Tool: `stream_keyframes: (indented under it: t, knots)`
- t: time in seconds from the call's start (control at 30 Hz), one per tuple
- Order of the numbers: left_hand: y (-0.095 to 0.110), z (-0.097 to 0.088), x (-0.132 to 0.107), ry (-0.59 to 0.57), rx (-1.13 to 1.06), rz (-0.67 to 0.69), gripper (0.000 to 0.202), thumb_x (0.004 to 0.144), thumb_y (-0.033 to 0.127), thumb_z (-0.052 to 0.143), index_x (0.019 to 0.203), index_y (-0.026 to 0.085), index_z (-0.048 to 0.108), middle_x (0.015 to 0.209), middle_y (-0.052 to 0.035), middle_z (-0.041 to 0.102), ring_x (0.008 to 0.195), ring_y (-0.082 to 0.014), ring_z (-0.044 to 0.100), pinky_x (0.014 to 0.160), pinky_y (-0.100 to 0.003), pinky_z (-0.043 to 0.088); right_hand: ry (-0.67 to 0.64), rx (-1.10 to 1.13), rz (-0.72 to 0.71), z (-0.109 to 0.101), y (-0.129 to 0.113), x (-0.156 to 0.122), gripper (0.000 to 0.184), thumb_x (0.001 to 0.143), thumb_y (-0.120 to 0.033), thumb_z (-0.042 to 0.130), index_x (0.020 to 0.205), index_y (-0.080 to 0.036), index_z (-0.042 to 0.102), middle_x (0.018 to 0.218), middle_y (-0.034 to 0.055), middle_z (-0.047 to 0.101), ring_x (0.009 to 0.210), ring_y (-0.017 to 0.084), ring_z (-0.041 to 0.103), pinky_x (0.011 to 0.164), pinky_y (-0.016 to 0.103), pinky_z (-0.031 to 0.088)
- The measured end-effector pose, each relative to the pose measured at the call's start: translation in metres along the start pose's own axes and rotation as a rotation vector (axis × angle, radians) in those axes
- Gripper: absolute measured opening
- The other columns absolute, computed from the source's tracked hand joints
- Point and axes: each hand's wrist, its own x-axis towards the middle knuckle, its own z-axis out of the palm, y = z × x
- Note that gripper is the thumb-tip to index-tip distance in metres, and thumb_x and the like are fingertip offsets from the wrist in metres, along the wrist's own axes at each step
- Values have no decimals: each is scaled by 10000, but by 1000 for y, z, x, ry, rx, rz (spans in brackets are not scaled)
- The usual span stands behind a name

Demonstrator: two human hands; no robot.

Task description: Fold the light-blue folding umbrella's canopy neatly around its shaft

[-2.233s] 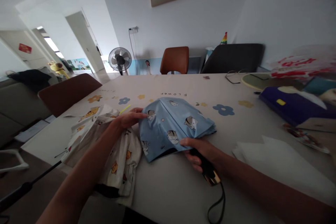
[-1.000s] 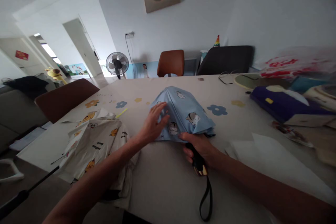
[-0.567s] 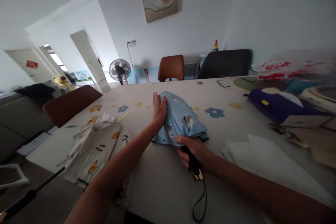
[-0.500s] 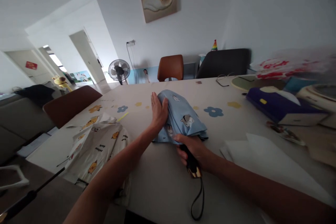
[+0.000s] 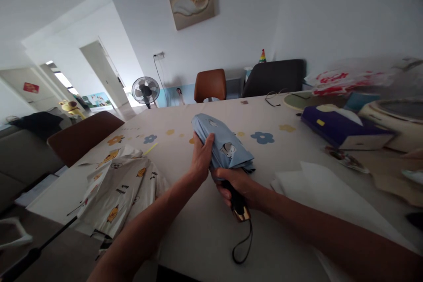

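Observation:
A folded light-blue umbrella (image 5: 224,141) with cartoon animal prints is held over the table, its canopy pointing away from me. My right hand (image 5: 236,181) is closed around the top of its black handle, the thumb against the canopy's lower edge. From the handle's gold-coloured end hangs a black wrist strap (image 5: 243,246). My left hand (image 5: 202,154) is wrapped around the left side of the canopy, thumb on top and fingers hidden beneath. Left of my forearm lies a second umbrella (image 5: 124,189), cream with yellow duck prints, its canopy loose and its shaft jutting past the table edge.
White paper sheets (image 5: 317,189) lie right of my right hand. Beyond them are a purple tissue box (image 5: 343,130), a round cream container (image 5: 396,119) and a red-and-white plastic bag (image 5: 346,80). Eyeglasses (image 5: 273,99) rest at the table's far edge, with chairs (image 5: 210,84) behind.
My left hand has gone from lying flat against the canopy to gripping it. The blue canopy is now narrower and more tightly wrapped. My right hand stays on the handle.

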Motion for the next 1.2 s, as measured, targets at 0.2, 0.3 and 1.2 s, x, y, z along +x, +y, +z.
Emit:
stream_keyframes:
  t: [0.2,0.3,1.2]
  knots:
    - [3,-13,14,116,-216,-229,423,697,427,660,995,133,602,949,-111,668,865,-221,635,736,-305,526,-173,18,100,-1,4,2,263,830,-309,406,598,-186,421,338,-65,420,283,82,417,353,184,408]
    - [3,-22,23,122,-312,-303,367,672,333,687,968,125,620,924,-98,673,814,-205,639,724,-296,530,-243,20,191,-2,4,2,294,843,-338,413,595,-180,431,349,-58,432,305,81,437,381,183,423]
    - [-3,-19,10,-70,-435,-390,362,724,429,612,956,152,623,923,-95,681,887,-233,643,819,-346,525,-45,-68,235,0,2,7,274,789,-236,425,521,-178,429,349,-38,419,292,77,405,322,188,379]
